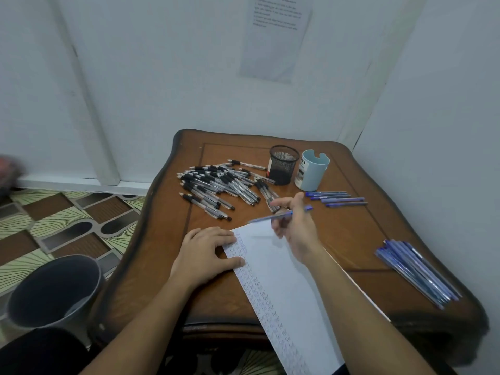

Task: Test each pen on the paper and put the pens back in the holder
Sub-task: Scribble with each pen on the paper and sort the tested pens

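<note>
Blue pen (pixel 281 214) pinched in right hand (pixel 297 228) above paper (pixel 284 282) far edge; left hand (pixel 207 253) spread flat on paper left edge.

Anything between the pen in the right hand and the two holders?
Only pens lying flat: loose blue pens before the light blue holder, black pens before the mesh holder. Carried above them, the path looks open.
</note>
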